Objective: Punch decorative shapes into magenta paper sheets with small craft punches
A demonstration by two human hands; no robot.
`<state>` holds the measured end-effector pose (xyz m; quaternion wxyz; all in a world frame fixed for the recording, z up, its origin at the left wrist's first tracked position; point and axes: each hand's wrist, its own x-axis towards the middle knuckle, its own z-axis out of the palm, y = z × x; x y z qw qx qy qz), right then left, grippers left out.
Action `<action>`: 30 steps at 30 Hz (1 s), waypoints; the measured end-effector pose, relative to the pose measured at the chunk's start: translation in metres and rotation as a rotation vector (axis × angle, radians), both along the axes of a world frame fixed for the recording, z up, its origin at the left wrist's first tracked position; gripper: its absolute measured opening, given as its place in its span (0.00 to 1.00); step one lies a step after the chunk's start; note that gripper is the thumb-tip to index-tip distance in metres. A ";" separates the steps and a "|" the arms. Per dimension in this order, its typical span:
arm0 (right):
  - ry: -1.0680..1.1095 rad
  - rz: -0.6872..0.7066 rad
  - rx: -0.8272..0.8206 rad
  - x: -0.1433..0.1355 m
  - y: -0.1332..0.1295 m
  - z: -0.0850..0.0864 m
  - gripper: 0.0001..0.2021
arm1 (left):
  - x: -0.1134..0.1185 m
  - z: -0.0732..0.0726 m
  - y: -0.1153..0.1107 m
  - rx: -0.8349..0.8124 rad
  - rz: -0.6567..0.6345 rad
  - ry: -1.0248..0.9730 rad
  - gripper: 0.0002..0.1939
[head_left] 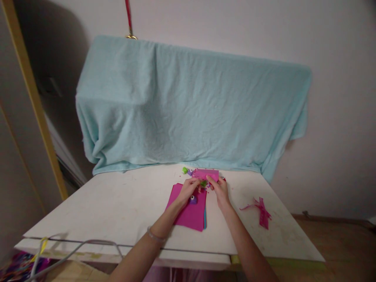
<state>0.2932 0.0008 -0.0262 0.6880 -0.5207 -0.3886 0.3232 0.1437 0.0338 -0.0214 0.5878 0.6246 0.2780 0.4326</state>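
A small pink paper piece (212, 172) is held up near the back of the white table. My right hand (219, 188) pinches its right part between thumb and fingers. At its lower left edge is my left hand (188, 189), fingers closed, touching a green item (203, 183); whether it also grips the paper is hard to tell. Under my left wrist lies a stack of coloured paper (189, 217) with a magenta sheet on top, and a purple piece with an eye (193, 199) rests on it. Small pink bits are scattered around my fingers.
A green piece (185, 170) sits behind my left hand. Pink paper scraps (263, 213) lie at the right of the white table (117, 203). A light blue cloth (205, 113) hangs along the back. A grey cable (85, 243) crosses the front left edge.
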 end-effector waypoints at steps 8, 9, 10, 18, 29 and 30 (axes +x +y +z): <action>-0.038 -0.011 -0.016 0.001 0.000 0.000 0.20 | 0.001 0.002 -0.001 -0.010 -0.028 0.005 0.24; -0.042 -0.010 -0.021 0.001 0.000 -0.001 0.20 | 0.001 0.001 -0.001 -0.021 -0.033 0.007 0.25; -0.045 -0.010 -0.025 0.001 0.000 -0.001 0.20 | 0.001 0.001 -0.001 -0.030 -0.037 0.009 0.25; -0.045 -0.004 -0.033 0.000 -0.002 0.004 0.20 | 0.001 0.002 -0.004 -0.003 -0.030 -0.003 0.21; -0.091 -0.002 0.010 -0.003 -0.004 0.009 0.21 | 0.001 0.005 -0.003 -0.033 0.017 0.023 0.27; -0.092 0.003 0.017 -0.004 -0.004 0.010 0.21 | 0.001 0.004 -0.002 -0.037 0.025 0.020 0.27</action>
